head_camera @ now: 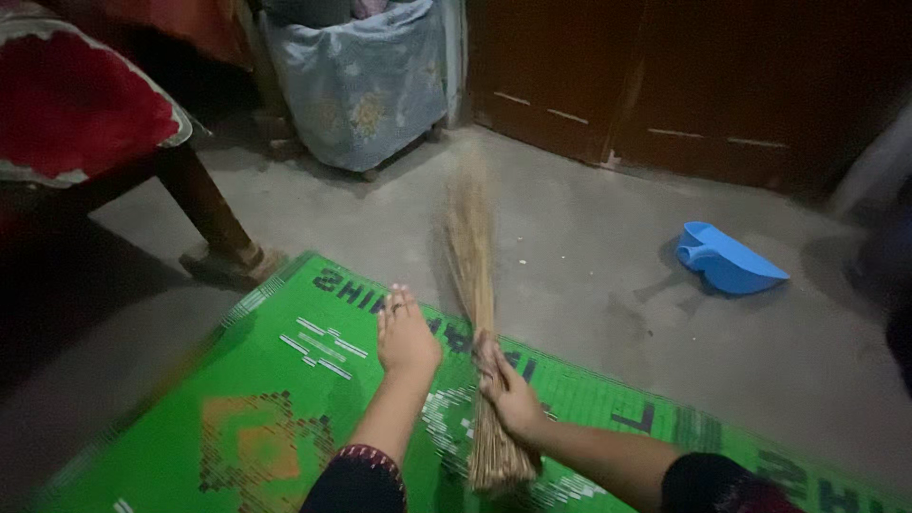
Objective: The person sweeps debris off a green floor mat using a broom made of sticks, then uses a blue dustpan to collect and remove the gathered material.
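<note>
Low light here, so I can't resolve much: far doors (pixel 703 85) are just dark brown panels, the right edge is a dark blur I can't identify, and both my forearms run out of the bottom of the frame. Broom (pixel 478 313) tip is motion-blurred at the far end, bristles fading into the grey floor (pixel 589 247); its near butt end pokes out below my grip and sits over the mat. Broom itself: a long bundle of pale dry straw, no separate handle, thick at the near end, running from near centre away towards the far wall, slightly tilted left. Right hand (pixel 508 389) is wrapped closed round the bundle close to its near end. Left hand (pixel 407 334) is flat, palm down, fingers together and stretched out, resting on the green woven mat (pixel 237 418) just left of the broom, not touching it. Mat has white lettering and an orange diamond pattern; its near corners are cut off. Blue dustpan (pixel 727 258) lies on the floor well to the right. Far left: wooden furniture leg (pixel 204 204) under a red cloth (pixel 76 104); far centre: a bluish floral bag (pixel 361 85), top cropped.
</note>
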